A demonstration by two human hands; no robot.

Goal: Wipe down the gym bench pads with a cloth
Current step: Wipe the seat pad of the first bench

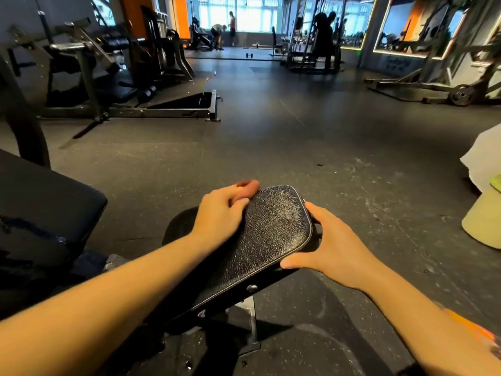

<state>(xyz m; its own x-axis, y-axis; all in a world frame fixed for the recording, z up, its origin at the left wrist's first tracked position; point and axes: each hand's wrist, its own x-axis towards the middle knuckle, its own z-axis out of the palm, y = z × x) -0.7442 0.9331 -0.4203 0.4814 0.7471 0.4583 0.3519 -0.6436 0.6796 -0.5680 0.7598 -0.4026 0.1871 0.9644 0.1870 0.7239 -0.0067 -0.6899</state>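
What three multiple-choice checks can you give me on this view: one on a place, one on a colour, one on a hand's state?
1. Where is the pale green object?
A. on the small pad
B. on the floor, right of the small pad
C. hanging on a machine

2. What colour is the small pad?
A. red
B. black
C. blue

3. What is the right hand doing?
A. hanging free
B. holding a cloth
C. gripping the small pad's right edge

Key: 1 B, it stands on the floor beyond the right hand; 2 B, the cracked cover is black; 3 C, thumb and fingers wrap that edge and no cloth shows in it.
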